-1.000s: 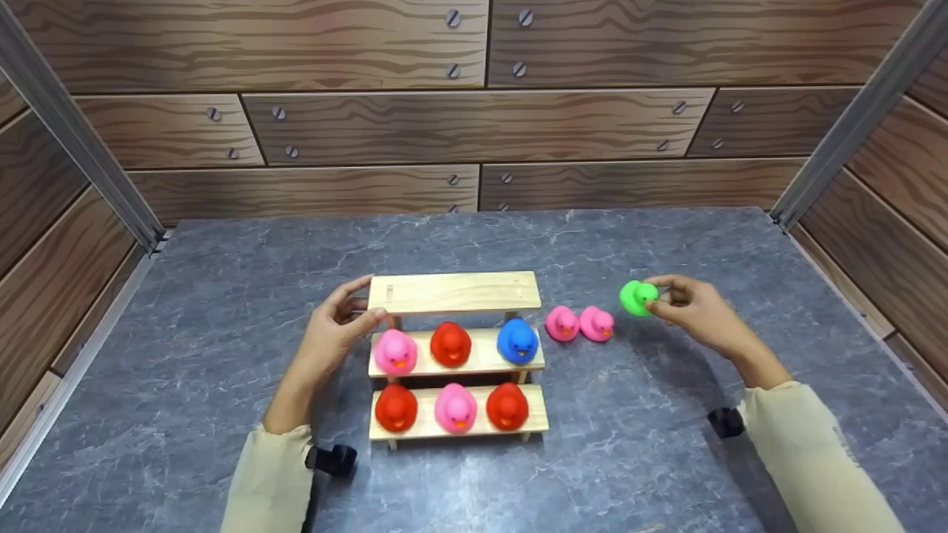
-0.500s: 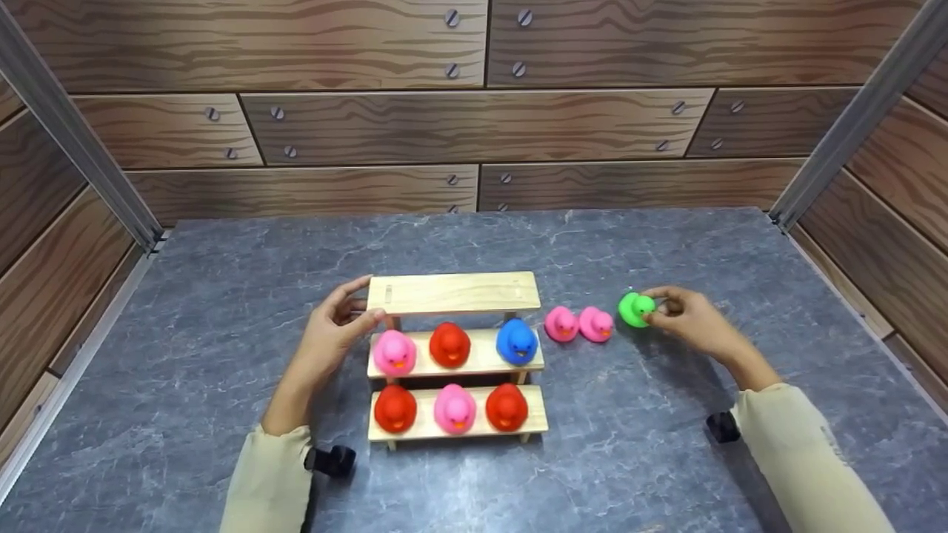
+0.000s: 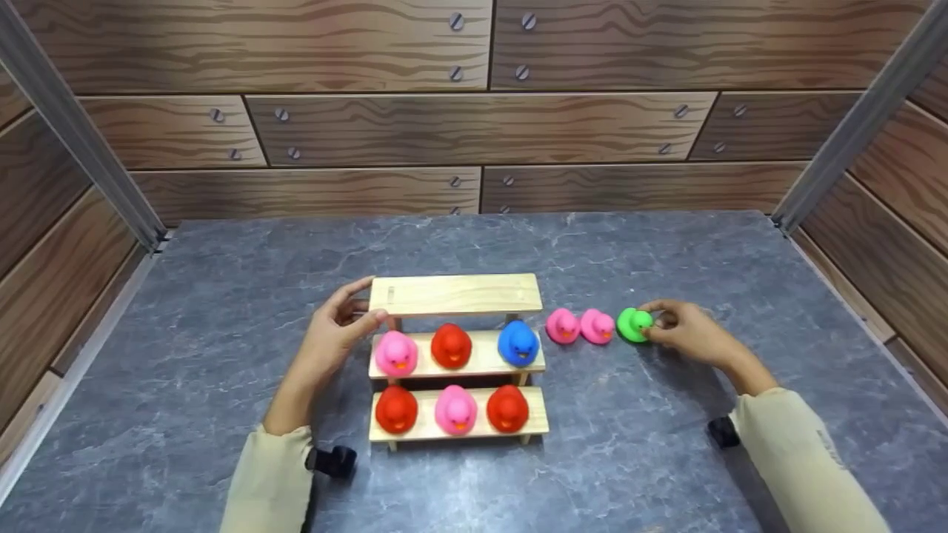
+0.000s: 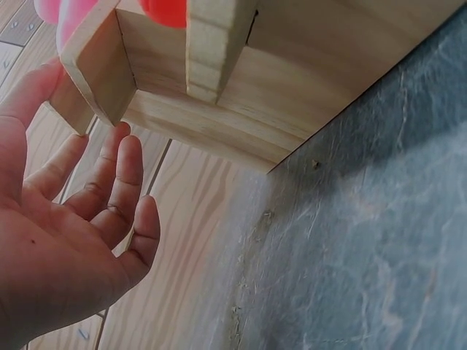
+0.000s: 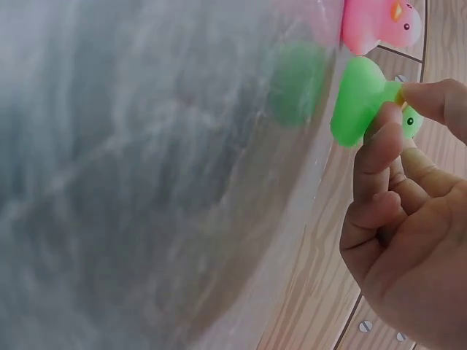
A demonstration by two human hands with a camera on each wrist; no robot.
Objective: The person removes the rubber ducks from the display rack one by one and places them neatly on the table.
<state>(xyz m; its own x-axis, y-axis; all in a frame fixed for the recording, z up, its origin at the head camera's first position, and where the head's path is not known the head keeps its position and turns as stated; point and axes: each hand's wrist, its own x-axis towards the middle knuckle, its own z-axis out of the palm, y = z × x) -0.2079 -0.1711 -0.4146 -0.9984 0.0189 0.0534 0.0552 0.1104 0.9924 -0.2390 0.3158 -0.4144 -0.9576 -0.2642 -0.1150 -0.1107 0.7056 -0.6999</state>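
A three-tier wooden display stand (image 3: 455,295) stands on the grey marbled table. At the left end of its top shelf my left hand (image 3: 333,331) holds on, thumb at the front corner and index finger at the back corner. In the left wrist view, fingertips (image 4: 120,135) meet the shelf ends. Right of the stand, my right hand (image 3: 689,331) pinches a green rubber duck (image 3: 631,324) by its head between thumb and fingers. The right wrist view shows the green duck's base right at the tabletop. Two pink rubber ducks (image 3: 563,326) sit just left of it.
On the middle shelf stand a pink duck (image 3: 396,353), a red duck (image 3: 451,346) and a blue duck (image 3: 518,343). The lowest shelf bears two red ducks with a pink duck (image 3: 455,409) between them. Wood-patterned panels (image 3: 474,129) wall the table's back and sides.
My right hand has lowered the green duck and brought it toward me, into line beside the two pink ducks. The left hand and the stand have stayed in place.
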